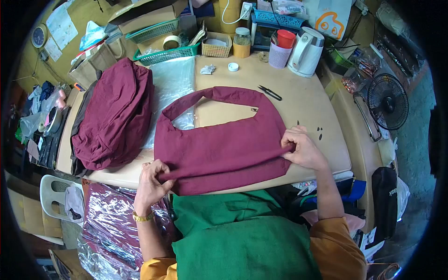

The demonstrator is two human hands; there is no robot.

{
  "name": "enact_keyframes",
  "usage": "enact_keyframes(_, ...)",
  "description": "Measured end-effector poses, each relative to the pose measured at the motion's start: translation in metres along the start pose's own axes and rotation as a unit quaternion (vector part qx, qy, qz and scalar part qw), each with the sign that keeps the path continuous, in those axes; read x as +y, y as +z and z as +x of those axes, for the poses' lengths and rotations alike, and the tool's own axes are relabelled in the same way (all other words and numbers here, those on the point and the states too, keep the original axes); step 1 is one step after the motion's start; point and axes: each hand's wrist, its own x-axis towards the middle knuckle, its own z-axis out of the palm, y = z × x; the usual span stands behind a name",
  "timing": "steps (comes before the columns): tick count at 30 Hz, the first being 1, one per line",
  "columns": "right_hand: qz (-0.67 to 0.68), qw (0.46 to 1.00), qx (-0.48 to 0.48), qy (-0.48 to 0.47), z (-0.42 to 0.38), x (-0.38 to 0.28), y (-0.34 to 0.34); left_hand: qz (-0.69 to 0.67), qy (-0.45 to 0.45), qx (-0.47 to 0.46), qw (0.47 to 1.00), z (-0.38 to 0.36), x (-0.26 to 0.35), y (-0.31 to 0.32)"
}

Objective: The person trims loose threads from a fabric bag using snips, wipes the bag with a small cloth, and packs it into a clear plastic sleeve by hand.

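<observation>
A maroon cloth shoulder bag (224, 149) lies flat on the beige table (308, 107), its strap looping up toward the black thread snips (269, 93). The left hand (151, 179) pinches the bag's lower left corner with fingers closed on the fabric, while the right hand (301, 147) grips a fold at its right edge (a stack of maroon cloth (114, 119) sits just to the left).

Single head-worn camera is looking steeply down, close over the table (298, 100). Fisheye view is facing forward beyond it.
</observation>
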Motion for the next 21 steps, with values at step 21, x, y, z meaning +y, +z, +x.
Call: enact_keyframes(21,-0.127,0.985,0.083,0.079,0.009,-0.073,0.046,0.177,0.025,-0.038,0.983,0.009,0.089,0.022)
